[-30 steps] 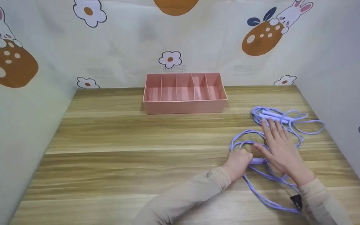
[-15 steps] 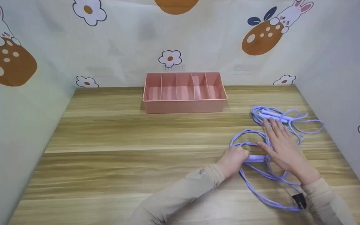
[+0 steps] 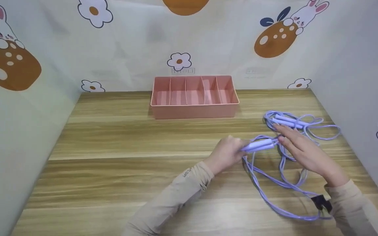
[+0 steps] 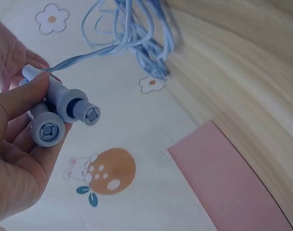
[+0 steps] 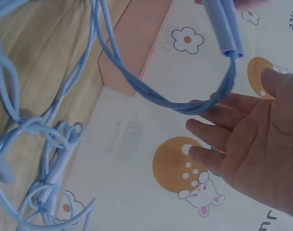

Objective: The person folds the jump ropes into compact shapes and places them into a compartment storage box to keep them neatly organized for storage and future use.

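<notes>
My left hand (image 3: 226,152) grips the two lilac-blue handles (image 3: 259,145) of a jump rope side by side, raised over the table. In the left wrist view the thumb lies across the handles (image 4: 64,98), their round ends facing the camera. From them the cord (image 5: 156,98) hangs in a curve in the right wrist view and trails in loose loops toward the table's right front. My right hand (image 3: 307,154) is spread beside the handles with its fingers extended; in the right wrist view the cord runs right at its fingertips (image 5: 199,126).
A second jump rope (image 3: 289,122) lies coiled at the back right, just beyond my right hand. A pink box (image 3: 194,112) with several compartments stands at the back middle. A black piece (image 3: 322,202) sits by the right sleeve. Patterned walls (image 3: 123,46) enclose the wooden table (image 3: 116,141).
My left hand has moved up and to the left, lifting the handles off the loops and turning them more into view. The right hand has shifted slightly right and tilted.
</notes>
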`<state>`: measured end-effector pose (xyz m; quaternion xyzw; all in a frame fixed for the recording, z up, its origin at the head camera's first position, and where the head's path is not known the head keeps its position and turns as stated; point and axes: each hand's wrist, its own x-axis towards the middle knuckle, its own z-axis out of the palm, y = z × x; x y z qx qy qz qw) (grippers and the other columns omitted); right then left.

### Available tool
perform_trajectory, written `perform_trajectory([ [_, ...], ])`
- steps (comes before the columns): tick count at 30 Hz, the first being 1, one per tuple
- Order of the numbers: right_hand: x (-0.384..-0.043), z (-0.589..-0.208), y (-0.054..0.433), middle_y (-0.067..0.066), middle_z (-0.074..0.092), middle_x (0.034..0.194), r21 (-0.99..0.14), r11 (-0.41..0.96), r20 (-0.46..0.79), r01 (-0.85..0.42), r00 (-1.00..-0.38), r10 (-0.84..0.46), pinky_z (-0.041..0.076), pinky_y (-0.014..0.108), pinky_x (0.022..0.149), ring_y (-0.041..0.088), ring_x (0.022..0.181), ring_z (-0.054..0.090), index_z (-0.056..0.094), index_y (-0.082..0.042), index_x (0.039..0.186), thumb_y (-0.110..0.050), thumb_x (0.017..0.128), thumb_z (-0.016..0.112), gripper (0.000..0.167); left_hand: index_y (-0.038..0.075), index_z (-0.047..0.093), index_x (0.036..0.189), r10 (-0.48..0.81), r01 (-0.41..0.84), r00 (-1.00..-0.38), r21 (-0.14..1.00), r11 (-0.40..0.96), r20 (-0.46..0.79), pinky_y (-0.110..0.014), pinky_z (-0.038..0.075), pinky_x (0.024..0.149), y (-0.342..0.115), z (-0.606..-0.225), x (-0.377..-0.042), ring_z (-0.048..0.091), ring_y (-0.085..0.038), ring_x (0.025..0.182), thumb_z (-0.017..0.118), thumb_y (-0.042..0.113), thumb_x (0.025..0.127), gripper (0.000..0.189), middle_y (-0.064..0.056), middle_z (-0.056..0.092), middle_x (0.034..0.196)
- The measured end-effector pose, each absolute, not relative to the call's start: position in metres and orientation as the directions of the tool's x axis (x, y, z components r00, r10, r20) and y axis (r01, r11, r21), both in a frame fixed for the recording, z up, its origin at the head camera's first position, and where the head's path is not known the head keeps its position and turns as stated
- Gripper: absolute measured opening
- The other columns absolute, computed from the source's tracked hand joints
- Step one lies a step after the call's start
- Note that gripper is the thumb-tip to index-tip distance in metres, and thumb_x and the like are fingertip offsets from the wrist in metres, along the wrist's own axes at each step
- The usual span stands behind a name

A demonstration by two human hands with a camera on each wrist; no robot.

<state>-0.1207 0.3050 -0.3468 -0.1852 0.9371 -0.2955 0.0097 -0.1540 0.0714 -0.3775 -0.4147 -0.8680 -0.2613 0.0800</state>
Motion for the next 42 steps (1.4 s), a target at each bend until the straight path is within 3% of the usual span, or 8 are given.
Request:
perform_trajectory([
  [4, -0.125, -0.344, 0.3, 0.019, 0.037, 0.139, -0.553, 0.725, 0.185, -0.411, -0.909, -0.374, 0.024, 0.031, 0.109, 0.037, 0.128, 0.031, 0.034, -0.006, 0.139, -0.017, 0.098, 0.037, 0.042, 0.006, 0.069, 0.093, 0.651, 0.743, -0.659, 0.459, 0.487, 0.376, -0.015, 0.051, 0.066, 0.062, -0.37, -0.152, 0.064, -0.013, 0.071, 0.069, 0.011, 0.078, 0.016, -0.004, 0.069, 0.082],
  [8, -0.129, -0.341, 0.292, 0.015, 0.044, 0.135, -0.598, 0.665, 0.264, -0.447, -0.894, -0.363, 0.024, 0.006, 0.1, 0.016, 0.126, 0.036, 0.039, -0.007, 0.137, -0.011, 0.098, 0.036, 0.039, 0.003, 0.068, 0.1, 0.616, 0.726, -0.67, 0.538, 0.429, 0.413, -0.01, 0.05, 0.068, 0.054, -0.365, -0.15, 0.065, -0.013, 0.074, 0.069, 0.01, 0.078, 0.023, -0.007, 0.07, 0.088],
  [12, -0.135, -0.343, 0.284, 0.017, 0.055, 0.123, -0.708, 0.502, 0.367, -0.497, -0.866, -0.341, 0.035, 0.011, 0.095, 0.007, 0.117, 0.047, 0.045, -0.005, 0.132, -0.005, 0.098, 0.031, 0.037, 0.0, 0.068, 0.101, 0.564, 0.711, -0.68, 0.608, 0.353, 0.468, -0.008, 0.048, 0.068, 0.046, -0.362, -0.149, 0.066, -0.013, 0.075, 0.07, 0.008, 0.077, 0.026, -0.009, 0.07, 0.089],
  [17, -0.146, -0.355, 0.276, 0.011, 0.062, 0.103, -0.837, 0.181, 0.466, -0.517, -0.846, -0.259, 0.046, 0.019, 0.087, 0.012, 0.099, 0.057, 0.049, 0.006, 0.122, -0.01, 0.099, 0.026, 0.037, -0.003, 0.066, 0.103, 0.504, 0.689, -0.695, 0.677, 0.26, 0.513, -0.008, 0.049, 0.069, 0.043, -0.363, -0.151, 0.066, -0.012, 0.078, 0.071, 0.008, 0.076, 0.029, -0.011, 0.069, 0.091],
  [22, -0.151, -0.37, 0.258, 0.002, 0.06, 0.101, -0.883, -0.094, 0.468, -0.46, -0.879, -0.097, 0.05, 0.019, 0.078, 0.011, 0.09, 0.059, 0.057, -0.001, 0.114, -0.018, 0.099, 0.03, 0.035, -0.004, 0.066, 0.103, 0.442, 0.637, -0.734, 0.749, 0.184, 0.516, -0.011, 0.051, 0.068, 0.044, -0.366, -0.152, 0.066, -0.013, 0.079, 0.071, 0.006, 0.075, 0.03, -0.014, 0.068, 0.093],
  [27, -0.153, -0.379, 0.235, 0.003, 0.058, 0.089, -0.895, -0.215, 0.384, -0.392, -0.92, 0.078, 0.051, 0.021, 0.068, 0.01, 0.076, 0.056, 0.054, -0.006, 0.109, -0.027, 0.098, 0.031, 0.033, -0.005, 0.065, 0.105, 0.374, 0.536, -0.787, 0.844, 0.022, 0.49, -0.018, 0.055, 0.065, 0.046, -0.367, -0.152, 0.065, -0.015, 0.081, 0.07, 0.002, 0.076, 0.031, -0.017, 0.068, 0.093],
  [32, -0.147, -0.385, 0.214, 0.004, 0.054, 0.075, -0.91, -0.162, 0.357, -0.381, -0.921, 0.159, 0.051, 0.022, 0.062, 0.011, 0.066, 0.054, 0.048, -0.002, 0.111, -0.025, 0.099, 0.029, 0.033, -0.007, 0.064, 0.106, 0.259, 0.398, -0.875, 0.912, -0.099, 0.409, -0.023, 0.056, 0.065, 0.051, -0.367, -0.152, 0.065, -0.017, 0.082, 0.071, 0.002, 0.075, 0.033, -0.019, 0.067, 0.093],
  [42, -0.128, -0.396, 0.189, 0.008, 0.044, 0.075, -0.88, 0.302, 0.389, -0.367, -0.921, 0.015, 0.051, 0.021, 0.058, 0.009, 0.06, 0.047, 0.035, 0.015, 0.127, -0.003, 0.097, 0.032, 0.035, -0.007, 0.063, 0.105, 0.028, 0.271, -0.958, 0.938, -0.215, 0.284, -0.031, 0.057, 0.058, 0.059, -0.369, -0.156, 0.066, -0.019, 0.076, 0.071, 0.001, 0.075, 0.032, -0.02, 0.067, 0.09],
])
